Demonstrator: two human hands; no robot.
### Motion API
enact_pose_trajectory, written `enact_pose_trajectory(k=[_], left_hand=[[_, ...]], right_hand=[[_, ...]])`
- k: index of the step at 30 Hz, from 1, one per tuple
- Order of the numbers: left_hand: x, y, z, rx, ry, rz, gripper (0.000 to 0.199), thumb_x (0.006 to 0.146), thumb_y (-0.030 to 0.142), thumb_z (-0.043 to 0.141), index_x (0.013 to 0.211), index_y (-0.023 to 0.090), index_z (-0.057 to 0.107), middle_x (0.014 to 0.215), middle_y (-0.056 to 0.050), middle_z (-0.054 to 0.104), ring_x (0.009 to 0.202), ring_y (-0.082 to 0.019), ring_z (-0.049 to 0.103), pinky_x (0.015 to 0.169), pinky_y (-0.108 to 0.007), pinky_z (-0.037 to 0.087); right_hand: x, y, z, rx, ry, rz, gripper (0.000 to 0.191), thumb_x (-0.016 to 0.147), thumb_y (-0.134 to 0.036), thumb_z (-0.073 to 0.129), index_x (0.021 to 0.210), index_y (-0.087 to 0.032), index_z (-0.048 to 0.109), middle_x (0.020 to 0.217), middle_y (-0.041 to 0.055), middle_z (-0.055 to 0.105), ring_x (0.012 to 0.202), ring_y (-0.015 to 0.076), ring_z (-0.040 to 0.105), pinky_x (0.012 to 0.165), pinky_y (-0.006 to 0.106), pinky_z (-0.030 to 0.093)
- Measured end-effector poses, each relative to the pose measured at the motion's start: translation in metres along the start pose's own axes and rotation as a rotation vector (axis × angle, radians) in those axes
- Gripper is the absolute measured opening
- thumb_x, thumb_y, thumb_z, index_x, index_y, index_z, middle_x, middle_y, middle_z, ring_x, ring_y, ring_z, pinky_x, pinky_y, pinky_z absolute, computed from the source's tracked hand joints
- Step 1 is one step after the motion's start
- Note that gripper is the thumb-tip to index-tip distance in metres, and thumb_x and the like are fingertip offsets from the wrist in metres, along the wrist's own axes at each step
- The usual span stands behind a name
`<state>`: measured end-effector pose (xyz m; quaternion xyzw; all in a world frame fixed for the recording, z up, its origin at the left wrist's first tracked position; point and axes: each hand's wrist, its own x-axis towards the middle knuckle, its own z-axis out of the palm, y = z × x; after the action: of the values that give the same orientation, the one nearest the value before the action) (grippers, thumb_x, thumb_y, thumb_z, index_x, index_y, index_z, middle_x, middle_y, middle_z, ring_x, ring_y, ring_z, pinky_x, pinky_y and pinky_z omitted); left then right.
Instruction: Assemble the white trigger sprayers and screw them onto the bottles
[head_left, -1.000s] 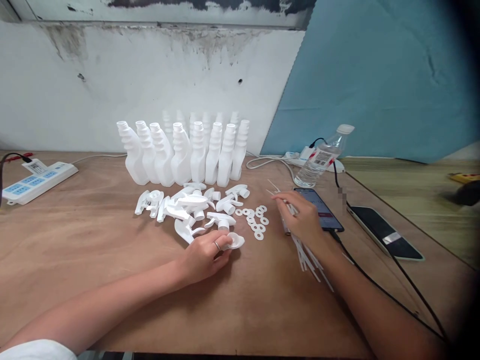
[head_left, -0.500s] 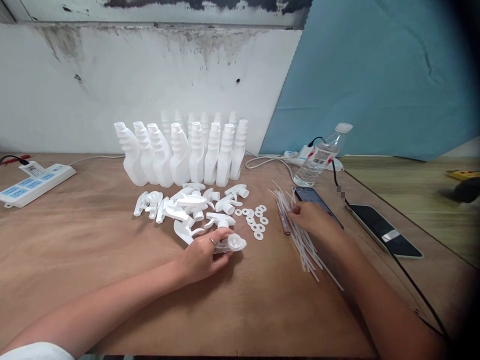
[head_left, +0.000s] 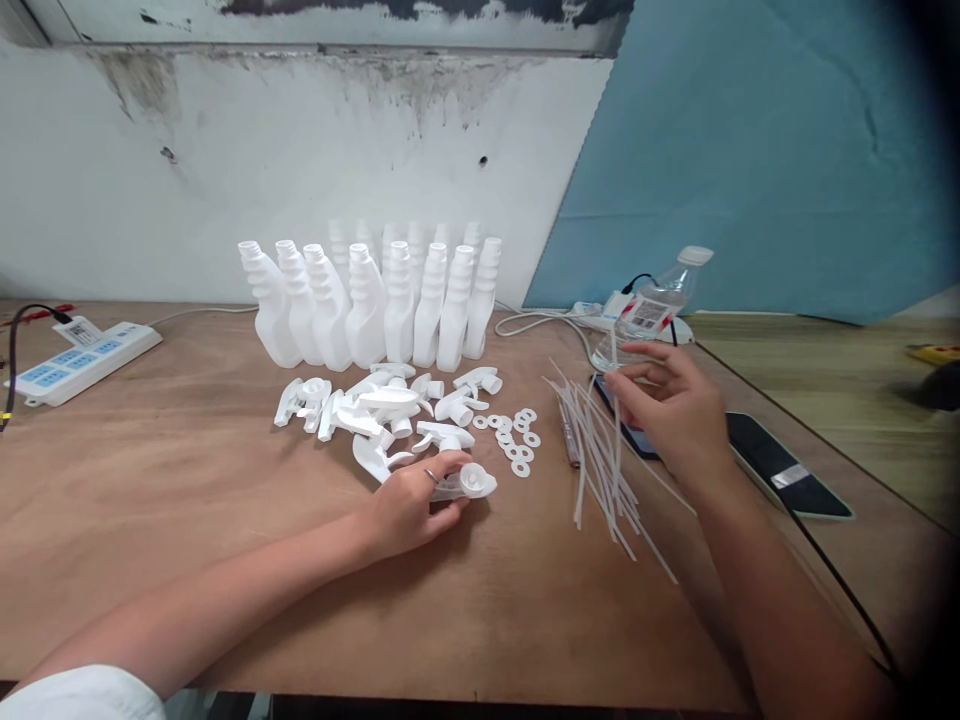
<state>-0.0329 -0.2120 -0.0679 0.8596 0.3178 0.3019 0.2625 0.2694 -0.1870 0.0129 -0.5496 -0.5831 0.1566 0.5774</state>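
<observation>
My left hand [head_left: 412, 500] is closed around a white spray trigger head [head_left: 475, 482], its round cap opening turned up. Above the pile of thin white tubes [head_left: 592, 440], my right hand [head_left: 667, 405] pinches one dip tube [head_left: 616, 440] between thumb and fingertips, and it hangs nearly upright. A heap of trigger heads [head_left: 382, 400] lies just beyond my left hand. Between the heap and the tubes are several flat white washers [head_left: 522, 452]. Behind them white bottles [head_left: 401, 300] stand upright in rows, necks without caps.
A water bottle [head_left: 660, 300] stands at the back right, near a white cable. Two phones [head_left: 787, 465] lie right, one partly behind my right hand. A pen-like item [head_left: 570, 435] lies beside the tubes. At the far left is a power strip [head_left: 90, 362].
My right hand has risen from the tube pile with one tube in its pinch. My left hand still holds the trigger head in about the same place. The view has shifted slightly.
</observation>
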Motion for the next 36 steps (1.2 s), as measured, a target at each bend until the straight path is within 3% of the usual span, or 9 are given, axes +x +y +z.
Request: enact_pose_trajectory(k=[4,9,12,15,17,19,24,31,36], left_hand=[[0.0,-0.001,0.001,0.0,0.015,0.034,0.045,0.086,0.023,0.059,0.129,0.019,0.046,0.119,-0.008,0.068,0.105,-0.02,0.066,0.089,-0.031,0.053],[0.001,0.0,-0.001,-0.003,0.027,0.043,0.043,0.086,0.023,0.058,0.128,0.018,0.048,0.12,-0.009,0.067,0.106,-0.02,0.066,0.09,-0.032,0.053],[0.002,0.001,-0.001,0.0,0.021,0.046,0.043,0.086,0.022,0.058,0.128,0.018,0.049,0.119,-0.009,0.067,0.105,-0.02,0.066,0.09,-0.032,0.053],[0.001,0.0,0.0,0.004,0.018,0.047,0.043,0.086,0.022,0.058,0.128,0.019,0.049,0.117,-0.008,0.068,0.103,-0.019,0.066,0.089,-0.03,0.052],[0.001,-0.001,0.0,0.003,0.014,0.047,0.043,0.086,0.021,0.058,0.129,0.019,0.049,0.117,-0.007,0.068,0.103,-0.019,0.066,0.089,-0.03,0.052],[0.001,-0.001,-0.001,-0.005,0.012,0.045,0.044,0.086,0.021,0.058,0.129,0.02,0.049,0.118,-0.007,0.067,0.104,-0.018,0.065,0.09,-0.029,0.051],[0.002,0.002,-0.003,-0.03,-0.016,0.015,0.043,0.086,0.02,0.058,0.128,0.019,0.05,0.117,-0.007,0.068,0.102,-0.018,0.066,0.088,-0.029,0.052],[0.002,0.0,-0.001,-0.024,-0.009,0.023,0.045,0.086,0.02,0.057,0.13,0.018,0.049,0.12,-0.008,0.066,0.106,-0.019,0.065,0.091,-0.03,0.051],[0.002,0.0,-0.001,-0.024,-0.01,0.018,0.044,0.086,0.021,0.057,0.129,0.018,0.05,0.12,-0.009,0.067,0.107,-0.02,0.065,0.092,-0.031,0.051]], right_hand=[[-0.028,-0.034,0.021,0.183,-0.011,-0.155,0.039,0.082,-0.025,0.07,0.119,-0.028,0.06,0.086,-0.0008,0.063,0.051,0.0087,0.057,0.044,0.024,0.045],[-0.055,-0.031,0.042,0.114,-0.282,-0.238,0.04,0.088,-0.021,0.063,0.127,-0.029,0.054,0.091,-0.0002,0.067,0.068,0.0114,0.066,0.059,0.025,0.055],[-0.058,-0.019,0.048,0.02,-0.441,-0.228,0.029,0.09,-0.023,0.06,0.119,-0.025,0.059,0.091,0.0012,0.069,0.072,0.0123,0.067,0.065,0.026,0.055],[-0.056,-0.01,0.054,-0.057,-0.627,-0.244,0.012,0.092,-0.024,0.057,0.097,-0.021,0.067,0.087,0.0021,0.07,0.076,0.0144,0.065,0.068,0.027,0.053],[-0.055,-0.006,0.058,-0.094,-0.742,-0.226,0.013,0.09,-0.024,0.059,0.084,-0.02,0.068,0.083,0.0022,0.07,0.077,0.0159,0.064,0.069,0.029,0.051],[-0.055,-0.004,0.061,-0.063,-0.736,-0.148,0.014,0.089,-0.026,0.061,0.08,-0.019,0.068,0.08,0.0022,0.069,0.074,0.0161,0.063,0.068,0.029,0.049],[-0.062,-0.008,0.063,0.284,-0.556,0.039,0.014,0.093,-0.033,0.057,0.093,-0.021,0.064,0.081,0.0025,0.068,0.07,0.0153,0.064,0.061,0.028,0.049],[-0.072,-0.007,0.066,0.164,-0.671,-0.084,0.014,0.096,-0.032,0.053,0.091,-0.022,0.061,0.093,0.0024,0.068,0.088,0.0163,0.064,0.079,0.031,0.049],[-0.073,-0.008,0.067,0.061,-0.676,-0.174,0.014,0.098,-0.031,0.049,0.092,-0.022,0.059,0.093,0.0023,0.068,0.087,0.0161,0.064,0.079,0.03,0.048]])
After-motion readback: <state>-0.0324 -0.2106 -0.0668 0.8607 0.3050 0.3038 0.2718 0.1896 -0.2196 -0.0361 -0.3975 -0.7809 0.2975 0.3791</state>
